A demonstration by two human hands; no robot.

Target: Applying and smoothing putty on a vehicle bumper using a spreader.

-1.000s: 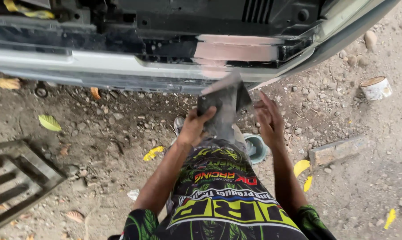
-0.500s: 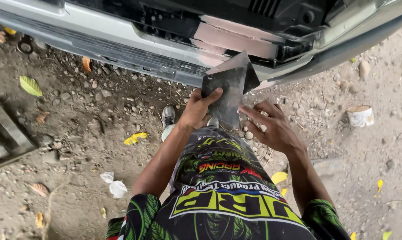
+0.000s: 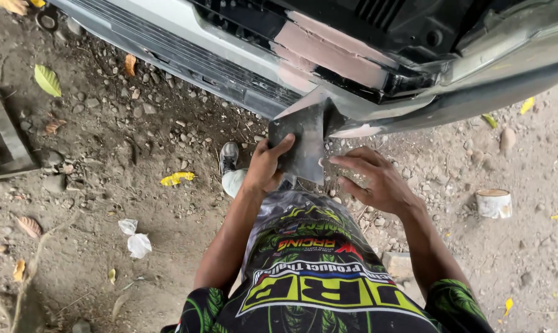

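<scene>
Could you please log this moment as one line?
left hand: holds dark metal sheet | right hand: open beside sheet | bumper: pink filler patch

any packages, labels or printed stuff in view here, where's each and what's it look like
Small round tin: on the dirt right of the right hand, pale with a brownish top.
Crumpled clear wrapper: on the ground, lower left.
Printed shorts: on the person, black with yellow-green and red lettering.

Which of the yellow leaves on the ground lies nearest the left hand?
The crumpled yellow leaf just left of the left hand, beside the shoe. The other yellow leaves lie far off toward the picture's edges.
</scene>
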